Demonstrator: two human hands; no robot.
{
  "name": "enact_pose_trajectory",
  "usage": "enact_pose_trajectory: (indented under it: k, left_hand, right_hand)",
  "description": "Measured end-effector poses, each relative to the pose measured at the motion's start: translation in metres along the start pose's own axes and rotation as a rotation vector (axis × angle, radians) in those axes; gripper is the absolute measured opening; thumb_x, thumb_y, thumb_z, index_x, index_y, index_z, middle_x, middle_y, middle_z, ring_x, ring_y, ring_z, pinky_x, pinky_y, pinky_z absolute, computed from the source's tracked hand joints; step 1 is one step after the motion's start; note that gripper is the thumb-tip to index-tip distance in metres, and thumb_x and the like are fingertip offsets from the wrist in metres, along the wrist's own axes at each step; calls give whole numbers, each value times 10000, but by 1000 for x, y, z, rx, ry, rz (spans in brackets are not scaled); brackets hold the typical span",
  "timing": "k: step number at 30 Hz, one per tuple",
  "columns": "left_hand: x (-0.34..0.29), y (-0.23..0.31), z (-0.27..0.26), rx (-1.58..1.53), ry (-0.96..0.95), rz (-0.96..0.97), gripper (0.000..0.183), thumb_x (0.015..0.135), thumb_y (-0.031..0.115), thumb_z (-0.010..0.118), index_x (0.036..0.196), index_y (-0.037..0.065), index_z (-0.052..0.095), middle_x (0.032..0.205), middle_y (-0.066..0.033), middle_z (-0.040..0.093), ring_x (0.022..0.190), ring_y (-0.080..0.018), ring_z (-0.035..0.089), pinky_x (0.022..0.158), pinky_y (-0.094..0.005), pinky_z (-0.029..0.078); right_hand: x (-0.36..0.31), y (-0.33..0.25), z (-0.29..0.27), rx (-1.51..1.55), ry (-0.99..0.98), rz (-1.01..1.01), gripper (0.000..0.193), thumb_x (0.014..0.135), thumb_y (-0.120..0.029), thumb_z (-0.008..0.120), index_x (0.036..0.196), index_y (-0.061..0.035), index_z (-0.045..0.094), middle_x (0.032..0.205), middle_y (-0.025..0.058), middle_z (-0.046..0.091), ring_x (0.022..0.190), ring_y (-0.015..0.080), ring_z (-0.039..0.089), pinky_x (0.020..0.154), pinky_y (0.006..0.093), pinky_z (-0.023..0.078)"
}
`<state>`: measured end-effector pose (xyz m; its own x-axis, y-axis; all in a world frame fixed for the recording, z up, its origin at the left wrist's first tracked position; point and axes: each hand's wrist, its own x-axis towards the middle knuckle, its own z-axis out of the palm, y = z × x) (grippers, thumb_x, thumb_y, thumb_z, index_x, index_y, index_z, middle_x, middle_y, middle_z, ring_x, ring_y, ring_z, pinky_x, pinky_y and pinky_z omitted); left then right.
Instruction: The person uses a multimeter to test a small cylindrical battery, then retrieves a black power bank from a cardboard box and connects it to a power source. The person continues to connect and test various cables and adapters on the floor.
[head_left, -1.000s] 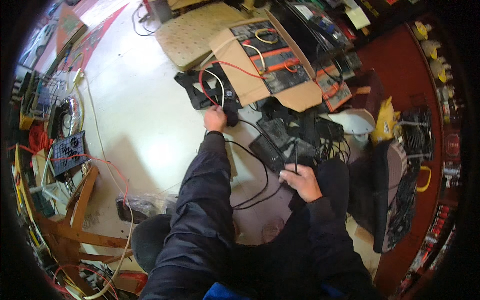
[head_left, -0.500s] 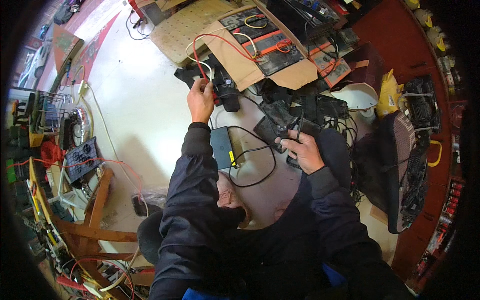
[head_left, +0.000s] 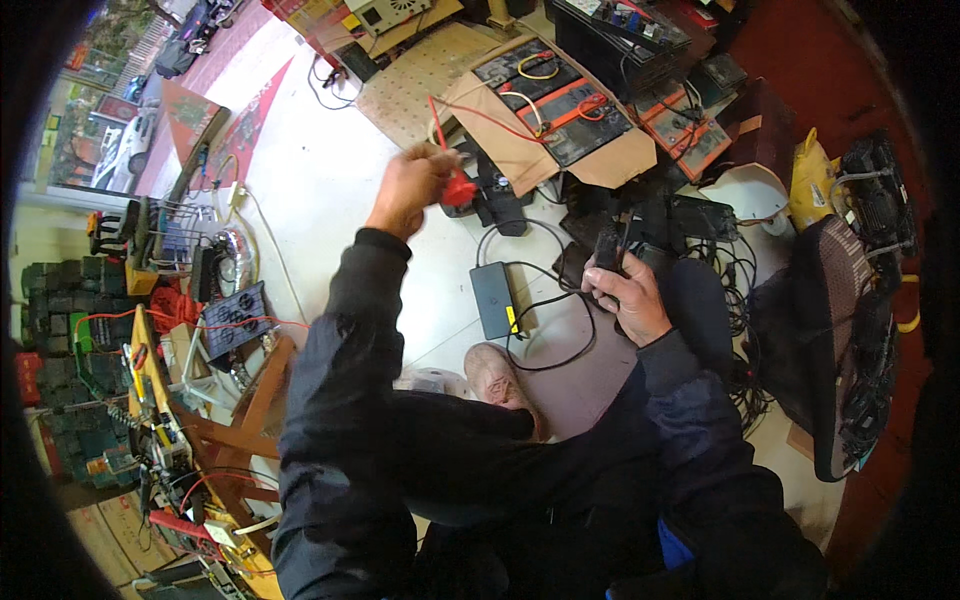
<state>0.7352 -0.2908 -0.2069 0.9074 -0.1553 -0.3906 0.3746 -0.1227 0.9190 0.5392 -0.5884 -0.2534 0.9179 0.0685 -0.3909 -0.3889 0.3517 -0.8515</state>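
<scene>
The head view was taken from the left of two side-by-side fisheye cameras, facing down and forward. Dark fabric sleeves point(head_left: 340, 370) rose from the lower edge, close to the lens; the bare left hand point(head_left: 412, 188) and bare right hand point(head_left: 632, 297) appeared farther in. A white car point(head_left: 128, 150) stood distant, upper left. A flat red-brown surface point(head_left: 795, 65) curved along the right rim.

Left hand point(head_left: 410, 187): closed in a grip, farther forward, angled right
Left arm point(head_left: 345, 370): extended ahead, slanting right
Right hand point(head_left: 632, 296): closed in a pinch, nearer in, angled left
Right arm point(head_left: 700, 425): slanting forward and left
</scene>
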Motion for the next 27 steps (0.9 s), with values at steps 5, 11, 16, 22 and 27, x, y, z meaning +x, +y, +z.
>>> enact_pose_trajectory:
  k: [5, 11, 16, 22, 27]
  left_hand:
    - [-66, 15, 54, -357, -72, -108, 132, 1029, 92, 595, 1160, 82, 605, 1025, -43, 698, 900, -164, 699, 788, -318, 579]
    - [-85, 16, 77, -463, 74, -91, 124, 1014, 50, 620, 1127, 60, 571, 1023, -66, 679, 886, -165, 690, 774, -291, 569]
    - [-80, 10, 87, -255, 89, 108, 173, 1027, 74, 629, 1185, 37, 568, 1039, -76, 671, 934, -169, 676, 868, -324, 576]
    - [-75, 8, 92, -117, -83, 27, 224, 1062, 99, 582, 1235, -14, 668, 1091, -87, 698, 944, -148, 671, 897, -322, 577]
    - [-79, 5, 91, 88, -247, 54, 442, 1007, 88, 642, 1410, -85, 583, 1226, -126, 703, 1076, -203, 688, 988, -321, 549]
  right_hand:
    - [10, -29, 54, 161, -69, -113, 286, 967, -196, 727, 1200, -33, 697, 802, -33, 594, 666, 30, 485, 549, 191, 338]
    - [26, -52, 104, 81, -19, -91, 283, 968, -284, 775, 1114, -43, 752, 757, -64, 571, 608, 4, 435, 522, 187, 291]
    - [35, -50, 100, 89, 50, -65, 281, 961, -324, 789, 1017, -50, 759, 752, -46, 595, 584, 7, 434, 504, 206, 287]
    - [44, -40, 77, -71, 136, -115, 251, 949, -279, 793, 939, -31, 760, 703, -40, 598, 563, 29, 458, 508, 225, 321]
    - [55, -36, 66, -151, 173, -282, 259, 943, -252, 789, 882, -4, 745, 722, -9, 660, 618, 58, 550, 558, 245, 409]
